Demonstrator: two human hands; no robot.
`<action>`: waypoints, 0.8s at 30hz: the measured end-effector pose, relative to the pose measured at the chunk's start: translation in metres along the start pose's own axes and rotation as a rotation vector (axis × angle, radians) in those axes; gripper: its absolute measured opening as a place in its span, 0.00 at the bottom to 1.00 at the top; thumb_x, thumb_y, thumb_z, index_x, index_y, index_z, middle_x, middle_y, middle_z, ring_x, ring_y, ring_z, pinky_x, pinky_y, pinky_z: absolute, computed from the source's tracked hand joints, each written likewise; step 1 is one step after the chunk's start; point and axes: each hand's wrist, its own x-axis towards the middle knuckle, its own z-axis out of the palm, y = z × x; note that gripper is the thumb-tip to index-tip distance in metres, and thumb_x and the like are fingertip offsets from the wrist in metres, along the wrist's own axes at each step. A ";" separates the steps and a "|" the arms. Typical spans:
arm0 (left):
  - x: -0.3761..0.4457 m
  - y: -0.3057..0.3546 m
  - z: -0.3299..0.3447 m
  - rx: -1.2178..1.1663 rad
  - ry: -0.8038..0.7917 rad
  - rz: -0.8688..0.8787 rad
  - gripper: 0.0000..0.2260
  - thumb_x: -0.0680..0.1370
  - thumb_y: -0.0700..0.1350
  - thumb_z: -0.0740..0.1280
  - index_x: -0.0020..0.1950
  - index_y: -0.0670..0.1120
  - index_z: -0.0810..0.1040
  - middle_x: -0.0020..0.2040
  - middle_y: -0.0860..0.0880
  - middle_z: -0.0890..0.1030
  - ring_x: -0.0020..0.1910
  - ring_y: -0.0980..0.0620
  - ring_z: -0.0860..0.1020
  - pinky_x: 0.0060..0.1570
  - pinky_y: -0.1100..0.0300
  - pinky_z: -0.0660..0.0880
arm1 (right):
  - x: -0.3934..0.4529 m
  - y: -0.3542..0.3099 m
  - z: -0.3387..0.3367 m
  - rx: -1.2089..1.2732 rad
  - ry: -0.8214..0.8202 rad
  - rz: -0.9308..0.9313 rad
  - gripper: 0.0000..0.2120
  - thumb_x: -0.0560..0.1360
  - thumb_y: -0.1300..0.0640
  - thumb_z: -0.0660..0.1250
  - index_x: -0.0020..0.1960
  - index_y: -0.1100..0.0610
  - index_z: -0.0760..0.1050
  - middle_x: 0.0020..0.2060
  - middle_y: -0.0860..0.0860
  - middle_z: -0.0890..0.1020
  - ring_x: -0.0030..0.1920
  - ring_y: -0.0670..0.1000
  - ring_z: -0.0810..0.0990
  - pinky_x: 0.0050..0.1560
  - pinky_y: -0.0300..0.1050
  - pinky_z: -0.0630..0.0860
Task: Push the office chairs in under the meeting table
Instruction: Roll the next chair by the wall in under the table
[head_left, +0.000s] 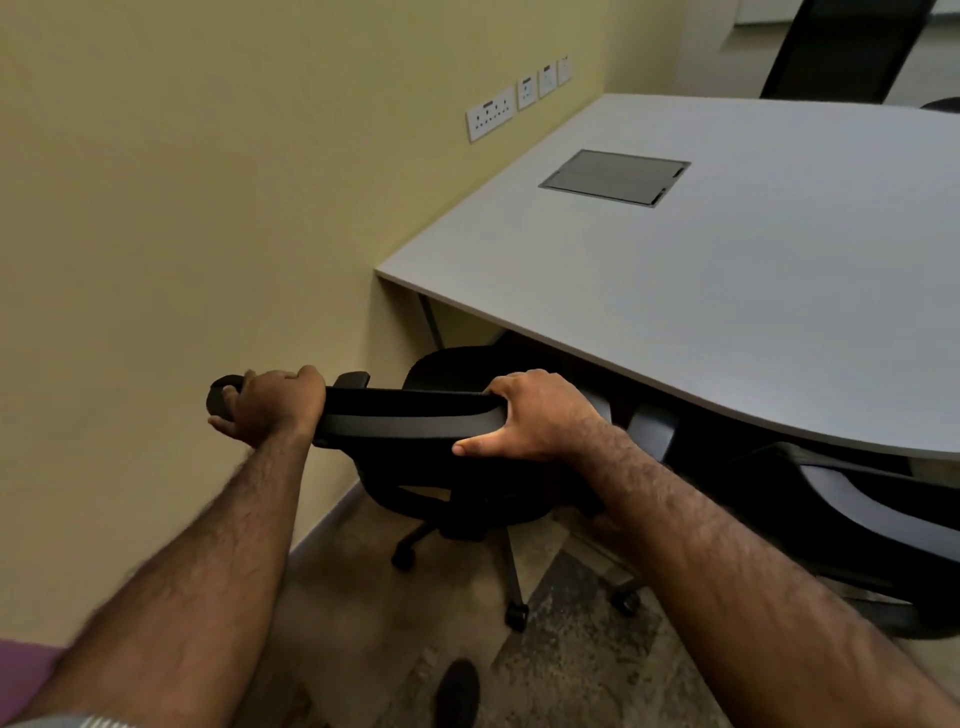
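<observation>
A black office chair (415, 421) stands in front of me at the near left corner of the grey meeting table (727, 291). Its seat reaches partly under the table edge; its wheeled base rests on the floor below. My left hand (275, 405) is wrapped over the left end of the chair's backrest top. My right hand (540, 415) grips the right end of the same top edge, thumb toward me. A second dark chair (857, 514) sits to the right, its seat tucked under the table.
A yellow wall (182, 234) runs close along the chair's left side, with white power sockets (491, 114) farther back. A grey cable hatch (615, 176) is set in the tabletop. Another black chair back (841, 47) stands at the far side. My shoe (457, 693) is on the patterned floor.
</observation>
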 end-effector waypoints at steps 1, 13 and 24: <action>0.010 0.006 0.005 0.004 -0.009 0.026 0.18 0.70 0.53 0.58 0.46 0.48 0.85 0.61 0.45 0.80 0.72 0.41 0.65 0.74 0.38 0.47 | 0.006 0.000 0.002 -0.008 0.020 0.018 0.40 0.60 0.19 0.63 0.53 0.52 0.79 0.43 0.46 0.80 0.44 0.47 0.79 0.47 0.49 0.80; 0.086 0.064 0.038 -0.064 -0.117 0.281 0.17 0.72 0.52 0.60 0.49 0.48 0.85 0.68 0.47 0.76 0.76 0.44 0.59 0.75 0.39 0.42 | 0.052 -0.008 0.019 -0.008 0.191 0.188 0.47 0.58 0.15 0.56 0.58 0.50 0.79 0.48 0.44 0.82 0.50 0.47 0.78 0.51 0.48 0.78; 0.150 0.113 0.068 0.041 -0.212 0.377 0.21 0.71 0.53 0.59 0.55 0.45 0.83 0.68 0.47 0.76 0.77 0.46 0.57 0.75 0.42 0.46 | 0.109 -0.008 0.030 0.082 0.277 0.309 0.43 0.58 0.17 0.61 0.57 0.49 0.79 0.50 0.44 0.80 0.53 0.48 0.75 0.54 0.45 0.75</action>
